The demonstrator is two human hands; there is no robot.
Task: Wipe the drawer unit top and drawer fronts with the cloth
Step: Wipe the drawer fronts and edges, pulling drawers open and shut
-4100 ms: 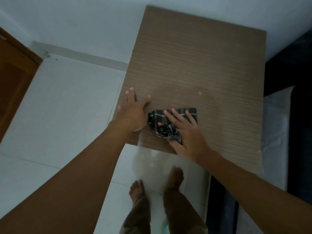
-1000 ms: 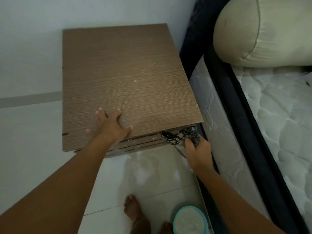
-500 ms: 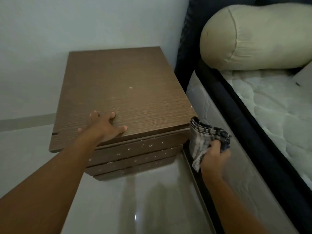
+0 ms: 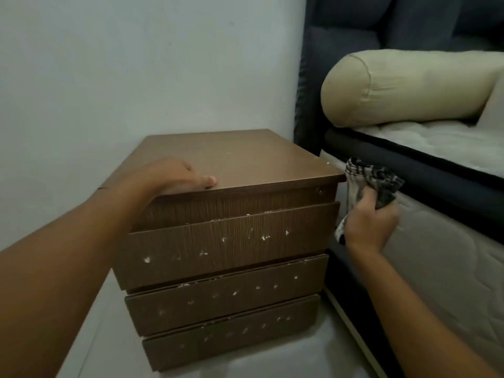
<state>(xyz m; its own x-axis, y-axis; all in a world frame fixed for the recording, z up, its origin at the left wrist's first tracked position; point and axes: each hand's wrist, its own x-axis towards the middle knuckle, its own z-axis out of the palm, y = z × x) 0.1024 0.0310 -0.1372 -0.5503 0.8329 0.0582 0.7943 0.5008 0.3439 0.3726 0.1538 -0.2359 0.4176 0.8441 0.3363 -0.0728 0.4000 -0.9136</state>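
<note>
Left hand (image 4: 177, 177) lies flat, fingers relaxed, on the drawer unit (image 4: 240, 159) top near its front edge; right hand (image 4: 369, 223) grips the bunched checked cloth (image 4: 373, 178) beside the unit's right front corner, in the gap before the mattress (image 4: 436, 257); speckled drawer fronts (image 4: 226, 249) face an open floor (image 4: 272, 361).

Access to the rear of the drawer unit (image 4: 245, 156) is being blocked by the wall (image 4: 109, 77). On its right side, only a narrow gap is being allowed by the mattress (image 4: 436, 255), and that gap is being occupied by the right hand (image 4: 368, 222) gripping the cloth (image 4: 373, 178). The near left part of the top is being covered by the left hand (image 4: 174, 175). The drawer fronts (image 4: 223, 246) are being kept open to approach from the front.
</note>
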